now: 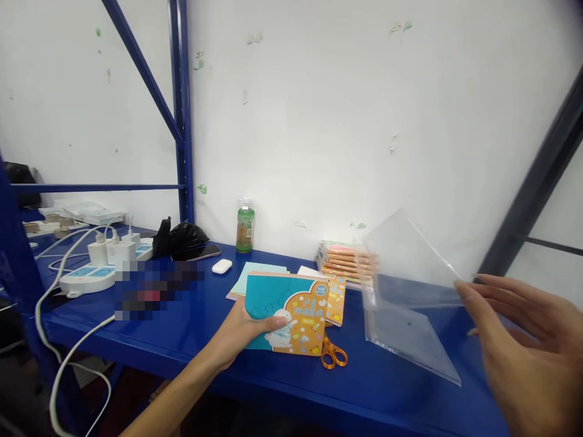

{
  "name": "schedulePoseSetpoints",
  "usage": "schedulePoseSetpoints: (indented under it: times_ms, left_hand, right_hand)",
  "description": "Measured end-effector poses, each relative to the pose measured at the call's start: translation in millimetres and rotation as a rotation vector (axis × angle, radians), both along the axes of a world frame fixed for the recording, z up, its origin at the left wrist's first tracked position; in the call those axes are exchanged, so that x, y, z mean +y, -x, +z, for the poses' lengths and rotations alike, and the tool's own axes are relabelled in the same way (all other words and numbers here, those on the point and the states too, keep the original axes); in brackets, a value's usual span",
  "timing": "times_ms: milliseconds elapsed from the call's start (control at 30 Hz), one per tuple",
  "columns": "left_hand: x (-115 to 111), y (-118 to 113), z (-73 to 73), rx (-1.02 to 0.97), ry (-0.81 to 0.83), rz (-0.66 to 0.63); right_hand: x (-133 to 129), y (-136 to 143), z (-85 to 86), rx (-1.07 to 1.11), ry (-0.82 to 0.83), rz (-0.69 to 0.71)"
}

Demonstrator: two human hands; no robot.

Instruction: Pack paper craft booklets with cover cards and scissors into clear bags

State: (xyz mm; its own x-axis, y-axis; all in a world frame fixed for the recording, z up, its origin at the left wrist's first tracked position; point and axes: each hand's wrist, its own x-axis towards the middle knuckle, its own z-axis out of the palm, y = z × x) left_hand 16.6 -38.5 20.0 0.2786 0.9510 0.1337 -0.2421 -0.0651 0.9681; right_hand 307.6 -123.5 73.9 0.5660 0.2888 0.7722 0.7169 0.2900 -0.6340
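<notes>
My left hand (248, 331) grips a teal and orange booklet (305, 315) with a white cartoon animal on its cover, thumb on the front. At the right, my right hand (510, 321) pinches the edge of a clear plastic bag (410, 261), which hangs above the blue table. Beneath it lie more clear bags (410, 340). Orange-handled scissors (334, 354) stick out below the booklet. Behind the booklet are another orange booklet (337, 300) and pale blue paper (262, 269).
A stack of wrapped booklets (344, 261) sits near the wall. Farther left are a green bottle (245, 227), white case (221, 266), phone (200, 252), black bag (182, 233) and power strip (88, 276) with cables. Blue posts (182, 121) rise behind.
</notes>
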Motion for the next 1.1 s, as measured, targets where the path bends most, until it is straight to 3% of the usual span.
schedulePoseSetpoints:
  times_ms: [100, 200, 300, 400, 567, 800, 1100]
  left_hand:
    - [-7.0, 3.3, 7.7, -0.061, 0.069, -0.028]
    - [-15.3, 7.2, 17.1, -0.088, 0.123, -0.086]
    - [-21.3, 9.3, 25.3, -0.108, 0.098, -0.092]
    - [-22.3, 10.8, 28.7, -0.091, 0.095, -0.07]
    - [-17.0, 15.0, 25.6, -0.069, 0.123, -0.061]
    - [-13.0, 17.2, 26.9, -0.086, 0.142, -0.01]
    - [-8.2, 25.0, 28.9, -0.08, 0.142, 0.032]
  right_hand:
    - [3.7, 20.3, -1.2, -0.134, 0.069, -0.083]
    - [10.0, 42.2, -6.1, -0.438, 0.063, 0.0]
    - [12.2, 58.4, -11.0, -0.538, 0.013, 0.127]
    - [5.7, 67.6, -9.1, -0.408, -0.014, 0.227]
    - [-10.4, 72.1, 5.1, -0.074, -0.026, 0.258]
    - [-14.5, 58.0, 6.8, -0.075, 0.112, 0.46]
    - [-11.5, 48.7, 1.7, 0.1, 0.072, 0.53]
